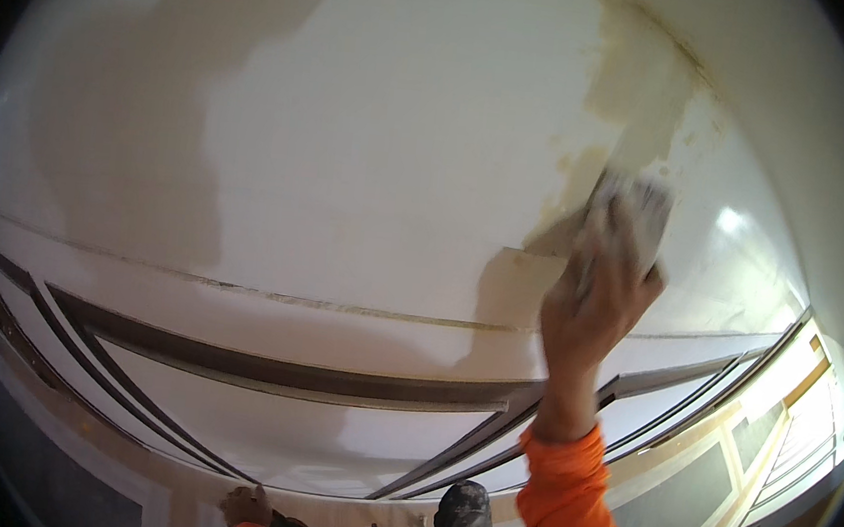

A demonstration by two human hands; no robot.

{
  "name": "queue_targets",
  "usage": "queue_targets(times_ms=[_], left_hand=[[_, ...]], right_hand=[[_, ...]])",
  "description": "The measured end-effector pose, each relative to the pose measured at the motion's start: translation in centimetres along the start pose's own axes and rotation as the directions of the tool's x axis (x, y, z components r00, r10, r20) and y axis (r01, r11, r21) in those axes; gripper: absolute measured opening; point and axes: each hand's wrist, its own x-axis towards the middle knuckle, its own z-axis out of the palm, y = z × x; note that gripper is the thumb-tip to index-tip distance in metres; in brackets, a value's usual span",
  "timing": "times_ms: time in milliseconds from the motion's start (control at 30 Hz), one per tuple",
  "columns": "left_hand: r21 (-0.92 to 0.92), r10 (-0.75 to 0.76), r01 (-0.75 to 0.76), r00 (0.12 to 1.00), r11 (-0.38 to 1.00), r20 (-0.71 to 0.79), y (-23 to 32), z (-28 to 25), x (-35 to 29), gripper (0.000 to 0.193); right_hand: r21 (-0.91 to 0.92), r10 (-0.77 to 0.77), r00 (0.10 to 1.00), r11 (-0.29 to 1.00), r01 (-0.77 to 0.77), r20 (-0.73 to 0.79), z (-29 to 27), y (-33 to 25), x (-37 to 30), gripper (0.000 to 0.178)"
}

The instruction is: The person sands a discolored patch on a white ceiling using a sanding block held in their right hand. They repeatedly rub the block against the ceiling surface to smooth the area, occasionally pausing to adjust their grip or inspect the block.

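My right hand [600, 289], in an orange sleeve, reaches up to the pale wall surface [371, 159]. Its fingers are closed on a flat, whitish-grey tool [651, 208], blurred by motion, so its exact kind is unclear. The tool lies against the wall at the lower end of a tan, stained patch [647, 98] with rough, blotchy edges. Low in the view, my left hand [246, 507] is near my body with its fingers curled. Whether anything is inside it is hidden.
A thin rough seam [288, 300] crosses the wall, with brown moulding strips [263, 365] below it. A dark boot [465, 521] with whitish smears shows at the bottom. Bright light falls on a railing-like structure [809, 428] at the right. My shadow [133, 128] covers the wall's left side.
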Motion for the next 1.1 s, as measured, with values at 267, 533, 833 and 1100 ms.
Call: queue_targets(times_ms=[267, 533, 833, 1100], left_hand=[[0.024, 0.024, -0.025, 0.999, 0.999, 0.042, 0.8, -1.0, -0.1, 0.046], [0.045, -0.026, 0.021, 0.991, 0.999, 0.129, 0.2, -2.3, -0.8, 0.051], [0.094, 0.004, -0.012, 0.996, 0.996, 0.093, -0.9, -0.1, -0.6, 0.051], [0.041, 0.047, -0.048, 0.999, 0.998, 0.028, -0.7, -0.2, -0.6, 0.046]], right_hand=[[-0.03, 0.052, 0.999, 0.998, -0.051, 0.016, -0.9, 0.5, -1.0, 0.034], [-0.064, 0.032, 0.999, 0.997, -0.03, 0.028, -0.4, 0.6, 2.2, 0.037], [-0.052, 0.098, 0.994, 0.994, -0.1, -0.038, -0.1, -0.2, 4.6, 0.03], [0.015, 0.09, 0.996, 0.996, -0.089, -0.026, -0.4, 0.5, 5.8, 0.04]])
